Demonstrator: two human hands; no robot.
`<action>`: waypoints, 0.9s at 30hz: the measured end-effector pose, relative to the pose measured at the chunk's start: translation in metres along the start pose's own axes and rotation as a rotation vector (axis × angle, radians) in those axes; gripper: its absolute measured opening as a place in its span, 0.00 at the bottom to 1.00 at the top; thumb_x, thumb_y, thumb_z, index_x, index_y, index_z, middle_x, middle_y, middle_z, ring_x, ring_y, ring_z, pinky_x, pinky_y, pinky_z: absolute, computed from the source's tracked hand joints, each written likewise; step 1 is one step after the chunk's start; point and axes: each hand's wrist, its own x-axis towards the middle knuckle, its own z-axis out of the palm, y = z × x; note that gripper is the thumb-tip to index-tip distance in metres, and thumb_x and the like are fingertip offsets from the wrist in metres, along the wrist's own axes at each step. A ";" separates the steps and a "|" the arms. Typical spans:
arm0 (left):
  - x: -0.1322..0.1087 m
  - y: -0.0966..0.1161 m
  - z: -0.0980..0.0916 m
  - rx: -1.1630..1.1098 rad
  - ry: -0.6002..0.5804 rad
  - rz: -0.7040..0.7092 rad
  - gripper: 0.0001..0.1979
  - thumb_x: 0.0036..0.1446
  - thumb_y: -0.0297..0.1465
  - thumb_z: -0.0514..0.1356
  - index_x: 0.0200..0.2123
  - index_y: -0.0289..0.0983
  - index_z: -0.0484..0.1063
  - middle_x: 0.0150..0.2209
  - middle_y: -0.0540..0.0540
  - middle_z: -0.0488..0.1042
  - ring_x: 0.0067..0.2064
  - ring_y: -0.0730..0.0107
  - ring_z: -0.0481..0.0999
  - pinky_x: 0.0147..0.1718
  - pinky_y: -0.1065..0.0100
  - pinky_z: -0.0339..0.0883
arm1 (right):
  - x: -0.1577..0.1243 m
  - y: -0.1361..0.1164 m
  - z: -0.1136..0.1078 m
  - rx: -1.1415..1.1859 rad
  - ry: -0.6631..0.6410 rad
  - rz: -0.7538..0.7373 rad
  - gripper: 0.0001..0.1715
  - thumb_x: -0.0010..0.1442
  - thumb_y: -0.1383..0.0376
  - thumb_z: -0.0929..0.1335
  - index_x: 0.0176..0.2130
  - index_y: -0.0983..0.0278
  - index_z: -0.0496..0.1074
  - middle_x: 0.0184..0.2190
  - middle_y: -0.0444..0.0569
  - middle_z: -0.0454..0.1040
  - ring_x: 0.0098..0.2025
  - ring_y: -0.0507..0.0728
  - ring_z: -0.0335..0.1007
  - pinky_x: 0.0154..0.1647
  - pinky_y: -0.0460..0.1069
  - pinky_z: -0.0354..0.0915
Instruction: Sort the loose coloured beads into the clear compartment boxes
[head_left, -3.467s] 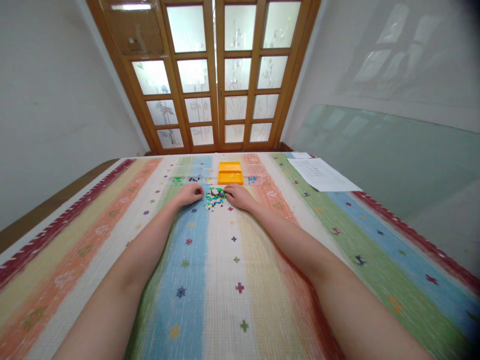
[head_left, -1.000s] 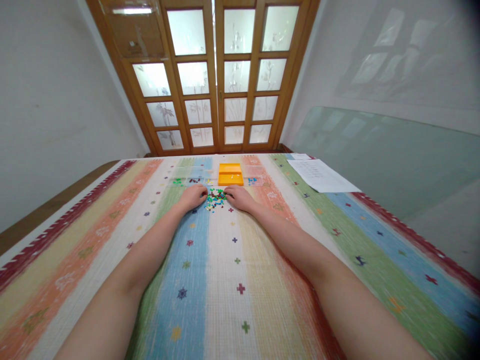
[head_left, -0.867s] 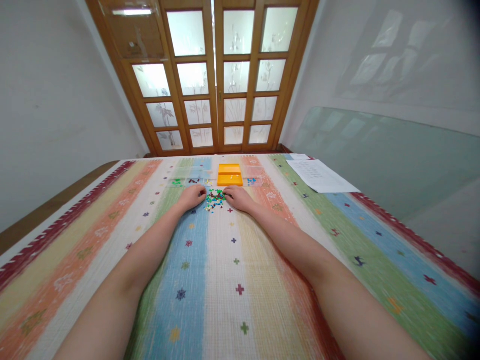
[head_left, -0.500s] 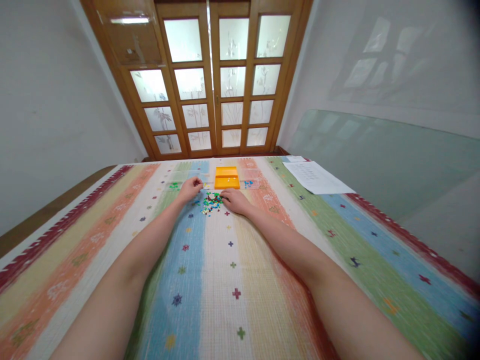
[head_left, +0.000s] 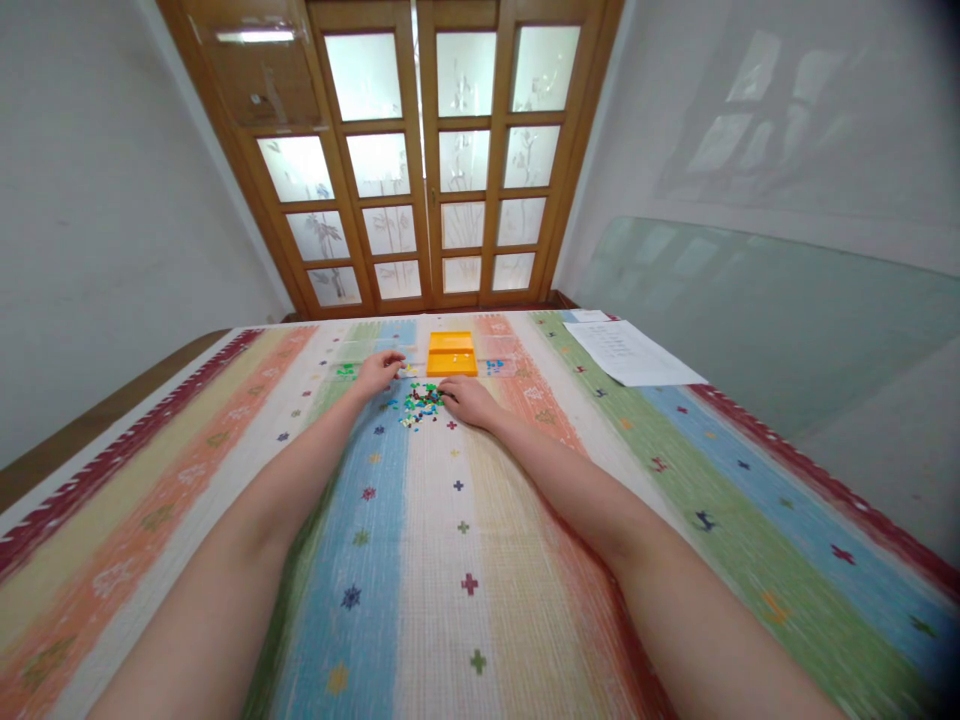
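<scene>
A small heap of mixed green, blue, red and yellow pieces (head_left: 421, 403) lies on the striped tablecloth. My right hand (head_left: 466, 400) rests at its right edge, fingers bent together down on the pieces; what they grip is too small to name. Beyond the heap on the left, my left hand (head_left: 379, 371) hovers with thumb and fingers pinched, close to a few yellow pieces (head_left: 409, 369). Anything between those fingertips is too tiny to make out. Straight behind the heap stands an open orange-yellow box (head_left: 452, 367) with a few pale bits inside.
Green pieces (head_left: 346, 370) sit left of my left hand, in what looks like a clear tray. Blue pieces (head_left: 495, 367) lie in another clear tray right of the box. Printed paper (head_left: 637, 352) is at the far right. Wooden glazed doors (head_left: 427, 150) stand past the table.
My left hand has shifted very slightly, its fingertips still near the yellow pieces. The right hand stays at the heap. The whole view has moved a little.
</scene>
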 end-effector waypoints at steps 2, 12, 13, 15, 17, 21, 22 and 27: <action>-0.009 0.000 0.003 0.021 -0.015 0.003 0.12 0.57 0.34 0.63 0.44 0.37 0.80 0.38 0.44 0.83 0.31 0.67 0.77 0.30 0.69 0.69 | 0.000 0.000 0.000 0.005 0.007 -0.001 0.16 0.73 0.63 0.66 0.52 0.63 0.81 0.49 0.55 0.81 0.52 0.59 0.74 0.58 0.51 0.63; -0.049 0.015 0.021 0.354 -0.176 0.335 0.10 0.63 0.33 0.59 0.41 0.41 0.81 0.39 0.46 0.82 0.41 0.62 0.78 0.44 0.64 0.69 | 0.002 0.008 0.009 0.036 0.067 -0.034 0.13 0.72 0.65 0.67 0.50 0.63 0.81 0.48 0.55 0.80 0.53 0.60 0.73 0.57 0.53 0.64; -0.052 0.018 0.022 0.398 -0.198 0.383 0.10 0.63 0.33 0.59 0.40 0.40 0.81 0.39 0.46 0.82 0.41 0.62 0.78 0.45 0.63 0.69 | 0.002 0.010 0.011 0.050 0.095 -0.053 0.13 0.71 0.66 0.68 0.50 0.63 0.81 0.49 0.55 0.80 0.53 0.60 0.73 0.58 0.53 0.64; -0.057 0.024 0.025 0.472 -0.239 0.485 0.09 0.63 0.33 0.60 0.39 0.40 0.81 0.39 0.45 0.81 0.43 0.61 0.77 0.47 0.62 0.68 | 0.001 0.013 0.014 0.088 0.149 -0.109 0.11 0.70 0.67 0.68 0.49 0.62 0.81 0.49 0.54 0.79 0.54 0.60 0.72 0.58 0.54 0.65; -0.061 0.027 0.027 0.515 -0.263 0.555 0.08 0.63 0.33 0.61 0.38 0.40 0.81 0.39 0.45 0.80 0.44 0.60 0.77 0.47 0.61 0.68 | 0.001 0.015 0.016 0.136 0.177 -0.189 0.09 0.69 0.67 0.70 0.46 0.61 0.81 0.50 0.54 0.79 0.54 0.60 0.72 0.58 0.54 0.66; -0.064 0.027 0.029 0.553 -0.236 0.573 0.06 0.61 0.33 0.63 0.37 0.40 0.81 0.39 0.44 0.78 0.45 0.59 0.76 0.46 0.62 0.67 | 0.000 0.017 0.018 0.198 0.166 -0.305 0.09 0.67 0.68 0.71 0.45 0.58 0.81 0.52 0.53 0.78 0.56 0.61 0.72 0.59 0.56 0.67; -0.064 0.026 0.028 0.555 -0.226 0.566 0.06 0.61 0.32 0.63 0.36 0.40 0.80 0.39 0.44 0.78 0.45 0.59 0.76 0.46 0.62 0.67 | 0.000 0.018 0.018 0.203 0.164 -0.315 0.10 0.67 0.68 0.71 0.46 0.58 0.81 0.53 0.53 0.77 0.56 0.61 0.72 0.60 0.56 0.67; -0.062 0.020 0.025 0.544 -0.215 0.541 0.07 0.62 0.31 0.62 0.34 0.39 0.80 0.37 0.44 0.78 0.43 0.60 0.75 0.45 0.62 0.67 | 0.000 0.019 0.019 0.211 0.136 -0.327 0.14 0.67 0.69 0.70 0.49 0.57 0.81 0.56 0.53 0.76 0.58 0.61 0.70 0.63 0.57 0.66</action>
